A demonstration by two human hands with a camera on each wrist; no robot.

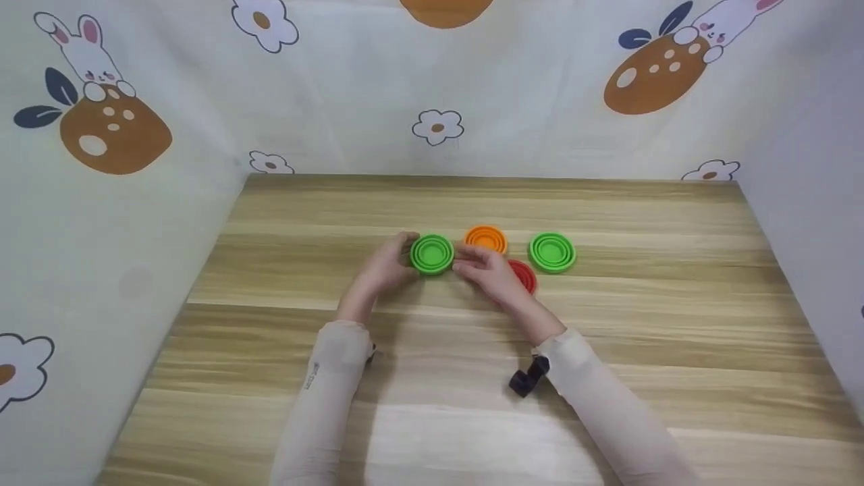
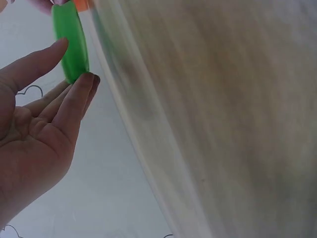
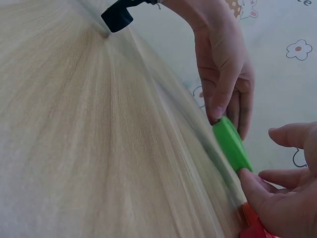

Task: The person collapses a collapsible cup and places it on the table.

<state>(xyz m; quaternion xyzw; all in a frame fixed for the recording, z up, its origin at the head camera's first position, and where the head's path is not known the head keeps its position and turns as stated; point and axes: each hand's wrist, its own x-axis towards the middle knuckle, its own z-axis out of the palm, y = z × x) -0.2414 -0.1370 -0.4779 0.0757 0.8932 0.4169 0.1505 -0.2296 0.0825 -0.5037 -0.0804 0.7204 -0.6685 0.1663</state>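
A round green collapsible cup, folded flat into concentric rings, is held just above the wooden table. My left hand grips its left edge, thumb on one side and fingers on the other, as the left wrist view shows. From the right, my right hand touches the cup's edge with its fingertips, the thumb raised away from it. Under and beside the right hand lie a flat orange cup and a red cup, partly covered by that hand. A second green cup lies farther right.
The wooden table meets a pale wall covering with printed rabbits and flowers at the back and left. A plain pale wall borders the right side. A black wrist camera mount sticks out from the right sleeve.
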